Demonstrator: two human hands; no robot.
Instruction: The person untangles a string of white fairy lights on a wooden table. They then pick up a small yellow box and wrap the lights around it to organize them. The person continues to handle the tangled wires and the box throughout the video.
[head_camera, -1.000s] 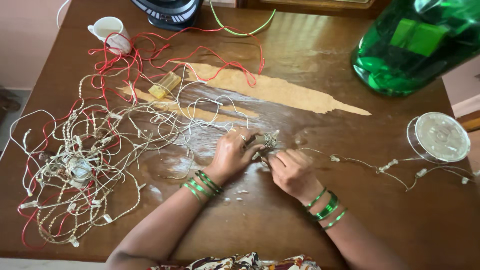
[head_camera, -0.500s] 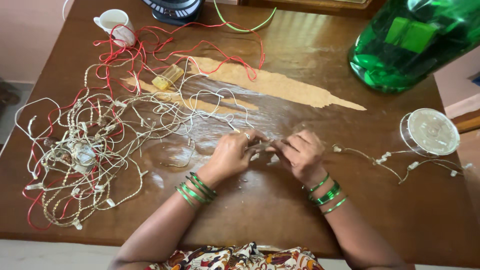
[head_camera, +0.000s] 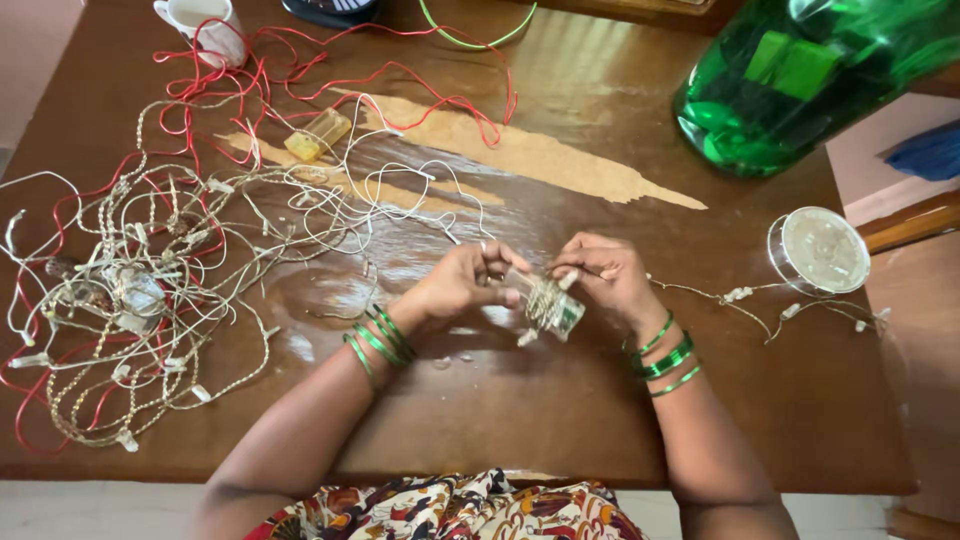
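Our left hand (head_camera: 455, 285) and right hand (head_camera: 605, 275) pinch a small wire-wound bundle (head_camera: 550, 303) between them, just above the wooden table (head_camera: 560, 400). It looks light, springy and prone to unravel, so we grip its wound middle. A tangled light string (head_camera: 160, 270) sprawls left; a clear round lid (head_camera: 820, 250) sits right.

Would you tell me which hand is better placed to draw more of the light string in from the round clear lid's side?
Right. The right hand sits where that light string trails toward the round clear lid; the left hand grips the small wrapped bundle from the opposite side.
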